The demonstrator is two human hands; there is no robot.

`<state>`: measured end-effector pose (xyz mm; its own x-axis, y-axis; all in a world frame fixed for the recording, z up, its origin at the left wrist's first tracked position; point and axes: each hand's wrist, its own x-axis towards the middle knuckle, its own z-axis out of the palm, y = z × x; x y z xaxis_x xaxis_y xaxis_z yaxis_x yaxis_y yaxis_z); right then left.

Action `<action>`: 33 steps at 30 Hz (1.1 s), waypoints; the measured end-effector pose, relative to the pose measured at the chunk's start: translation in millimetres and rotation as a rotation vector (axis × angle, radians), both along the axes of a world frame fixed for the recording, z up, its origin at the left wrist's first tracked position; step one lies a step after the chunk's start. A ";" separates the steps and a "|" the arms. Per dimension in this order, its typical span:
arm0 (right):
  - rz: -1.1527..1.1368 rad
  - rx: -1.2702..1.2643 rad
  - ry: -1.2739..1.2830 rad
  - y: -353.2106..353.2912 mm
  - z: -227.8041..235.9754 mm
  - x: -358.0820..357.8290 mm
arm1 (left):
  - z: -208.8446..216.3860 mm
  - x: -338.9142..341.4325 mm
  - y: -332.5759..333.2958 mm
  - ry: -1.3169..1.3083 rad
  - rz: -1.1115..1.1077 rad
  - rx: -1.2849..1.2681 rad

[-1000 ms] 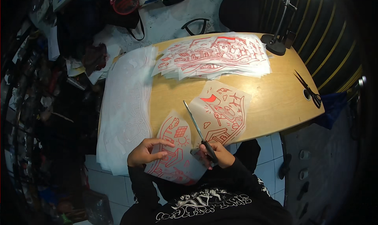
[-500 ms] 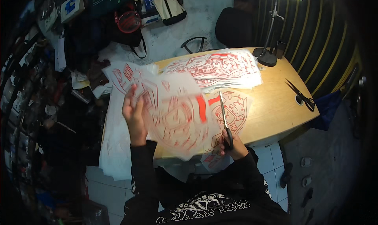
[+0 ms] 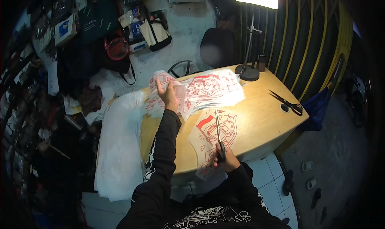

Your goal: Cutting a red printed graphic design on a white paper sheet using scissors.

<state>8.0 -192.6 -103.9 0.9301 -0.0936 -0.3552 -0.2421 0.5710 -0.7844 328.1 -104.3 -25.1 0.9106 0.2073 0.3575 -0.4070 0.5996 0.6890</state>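
Through my head view, the left hand (image 3: 170,96) reaches to the far side of the desk (image 3: 256,117), fingers spread against a red-printed sheet (image 3: 153,88) at the left end of the printed stack (image 3: 224,88); I cannot tell whether it pinches the paper. My right hand (image 3: 227,159) is wrapped around the black handles of the scissors (image 3: 221,147), whose blades point away over a cut-out sheet (image 3: 203,129). That sheet lies near the desk's front edge, its lower end hanging past it. Both sheets look thin, light and translucent; I judge them floppy, prone to slide and easily creased, best taken flat between thumb and fingertips near a margin.
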 end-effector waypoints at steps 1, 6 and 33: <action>-0.003 -0.002 -0.006 1.1 -0.7 0.5 | 2.5 5.5 -8.0 -0.041 -0.003 0.055; -0.006 0.021 -0.018 -5.1 2.0 -6.5 | 92.7 -28.3 -67.2 -0.176 -0.336 0.082; 0.004 0.064 -0.023 2.9 6.6 -4.9 | -69.5 16.5 7.7 0.119 -0.125 0.564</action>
